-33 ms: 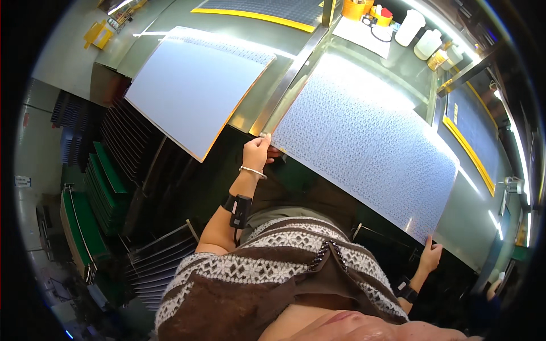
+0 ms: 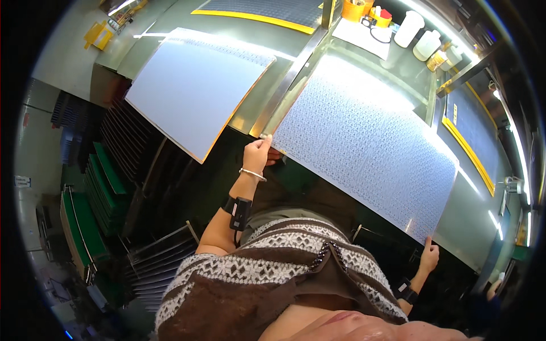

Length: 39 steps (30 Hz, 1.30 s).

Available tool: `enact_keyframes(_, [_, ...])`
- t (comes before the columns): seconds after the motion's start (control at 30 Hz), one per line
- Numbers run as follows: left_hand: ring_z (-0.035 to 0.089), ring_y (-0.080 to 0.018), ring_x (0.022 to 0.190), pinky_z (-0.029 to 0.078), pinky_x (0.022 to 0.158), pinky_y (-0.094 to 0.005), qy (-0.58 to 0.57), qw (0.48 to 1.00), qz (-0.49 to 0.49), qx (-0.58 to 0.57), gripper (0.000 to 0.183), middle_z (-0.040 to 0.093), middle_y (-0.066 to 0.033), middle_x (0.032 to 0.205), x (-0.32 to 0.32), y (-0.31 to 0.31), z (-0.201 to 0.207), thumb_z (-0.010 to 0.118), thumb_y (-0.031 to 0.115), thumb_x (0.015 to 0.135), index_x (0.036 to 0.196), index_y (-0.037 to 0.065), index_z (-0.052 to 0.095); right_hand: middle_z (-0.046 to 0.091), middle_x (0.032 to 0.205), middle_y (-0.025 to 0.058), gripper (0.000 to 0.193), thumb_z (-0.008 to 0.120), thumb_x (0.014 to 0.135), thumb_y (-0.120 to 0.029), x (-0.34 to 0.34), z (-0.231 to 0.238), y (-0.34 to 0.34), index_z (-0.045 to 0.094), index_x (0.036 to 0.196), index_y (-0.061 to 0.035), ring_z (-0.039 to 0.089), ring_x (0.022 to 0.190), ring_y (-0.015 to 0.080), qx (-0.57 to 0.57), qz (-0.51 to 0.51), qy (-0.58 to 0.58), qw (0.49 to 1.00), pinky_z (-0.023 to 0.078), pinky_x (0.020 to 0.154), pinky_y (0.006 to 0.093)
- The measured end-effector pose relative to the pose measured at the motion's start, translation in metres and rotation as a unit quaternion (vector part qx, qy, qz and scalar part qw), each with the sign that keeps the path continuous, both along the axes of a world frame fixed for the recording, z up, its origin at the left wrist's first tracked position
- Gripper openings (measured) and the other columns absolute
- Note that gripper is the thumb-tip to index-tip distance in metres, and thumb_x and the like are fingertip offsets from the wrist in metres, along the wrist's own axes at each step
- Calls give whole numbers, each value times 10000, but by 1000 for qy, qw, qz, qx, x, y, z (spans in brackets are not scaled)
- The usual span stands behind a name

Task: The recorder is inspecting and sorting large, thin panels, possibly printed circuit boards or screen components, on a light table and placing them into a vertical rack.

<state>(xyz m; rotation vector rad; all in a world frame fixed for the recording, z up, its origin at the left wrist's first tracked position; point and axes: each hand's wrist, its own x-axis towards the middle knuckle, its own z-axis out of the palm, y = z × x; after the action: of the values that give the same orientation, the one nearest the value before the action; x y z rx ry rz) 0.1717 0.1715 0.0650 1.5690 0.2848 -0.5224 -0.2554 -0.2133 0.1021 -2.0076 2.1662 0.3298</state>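
Observation:
A large, thin panel (image 2: 364,148) with a fine blue dotted pattern lies over the workbench in front of me, its near edge sloping down to the right. My left hand (image 2: 259,153) pinches its near left corner, thumb on top and fingers below. At the near right corner, my right hand (image 2: 429,256) grips the edge between thumb and fingers. Another large panel (image 2: 196,91), plain pale blue with a patterned far strip and an orange right edge, lies to the left, apart from both hands.
A metal bar (image 2: 290,79) runs between the two panels. White bottles (image 2: 426,45), orange tubs (image 2: 354,10) and a white sheet (image 2: 355,37) stand or lie at the back. Dark yellow-edged mats (image 2: 256,12) lie beyond. Slotted racks (image 2: 128,136) with green boards (image 2: 105,190) are at left.

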Motion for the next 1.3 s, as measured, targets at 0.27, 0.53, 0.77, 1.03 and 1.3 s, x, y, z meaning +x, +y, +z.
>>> enact_keyframes(0.27, [603,-160,561,514,534,-282,-20,999,-42,-7,273,589,-74,654,-7,24,-12,517,229,881,728,6,554,562,1099,73,411,564,843,-249,-59,-36,21,463,1176,-30,560,951,211,354,-75,-623,693,467,803,350])
enact_keyframes(0.53, [620,-167,662,521,643,-293,19,991,-85,-102,206,627,-86,764,-15,55,1,564,203,859,822,1,581,483,1206,140,596,554,747,-29,-44,8,20,313,1290,26,476,1095,285,337,17,-674,657,348,956,404])
enact_keyframes(0.77, [614,-165,668,520,661,-297,-46,966,-78,-241,253,626,-89,791,3,83,63,597,245,837,889,-2,583,437,1255,128,557,522,843,-178,-4,62,9,293,1317,4,433,1130,245,240,140,-713,644,307,984,390])
enact_keyframes(1.03, [602,-222,898,471,814,-320,-492,830,-71,-252,420,586,-135,1020,161,20,302,539,376,862,1053,2,534,502,1160,97,414,469,916,-230,203,158,-68,400,1238,21,493,1041,196,194,143,-837,491,391,907,302])
enact_keyframes(1.3, [405,-357,1102,333,924,-447,-343,716,401,457,712,447,-219,1179,153,178,156,636,455,713,1195,-21,417,528,1195,122,479,556,819,-104,558,354,-73,420,1268,-11,535,1020,196,-260,684,-447,514,411,887,300])
